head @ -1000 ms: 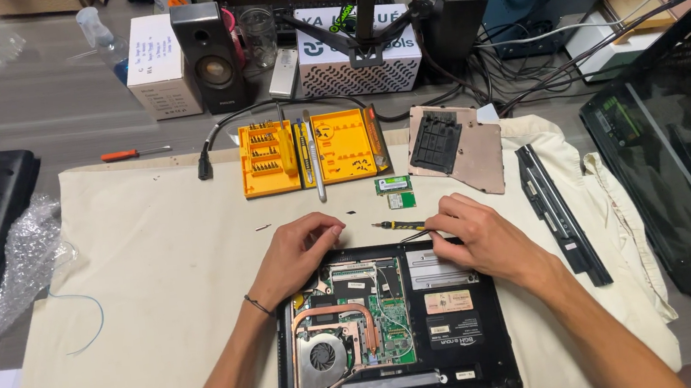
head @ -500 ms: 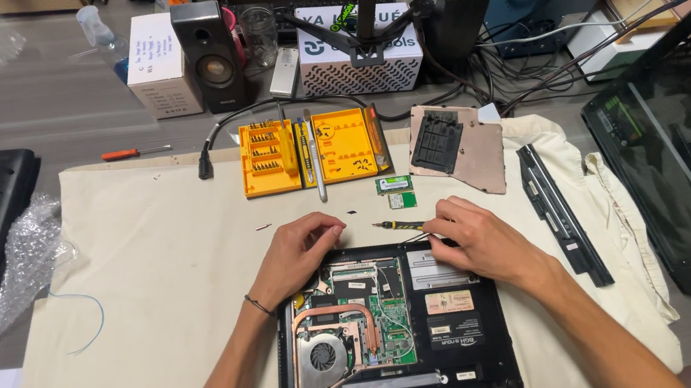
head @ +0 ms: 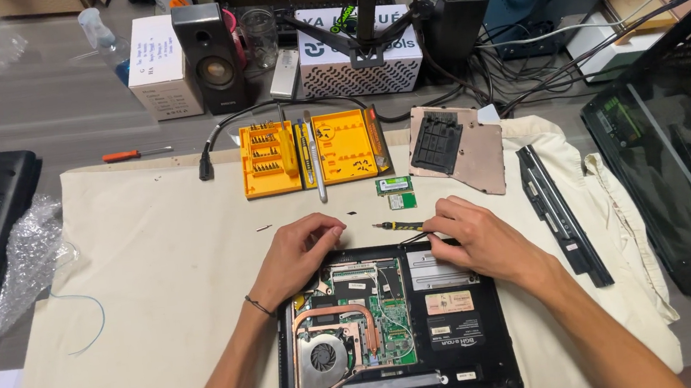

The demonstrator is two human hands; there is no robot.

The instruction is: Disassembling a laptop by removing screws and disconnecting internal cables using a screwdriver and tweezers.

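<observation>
An opened black laptop lies bottom-up on a cream cloth, its circuit board, copper heat pipe and fan exposed. My left hand rests on the laptop's far left edge, fingers curled, with nothing visibly in it. My right hand rests on the far right part of the laptop and pinches thin black tweezers whose tip points left toward the board. A small yellow-and-black screwdriver lies on the cloth just beyond the laptop, between my hands.
An open yellow bit case with a grey driver sits behind. Two small green cards, a removed cover panel, a black battery bar, a black screen panel, a crumpled plastic bag and an orange screwdriver surround the work.
</observation>
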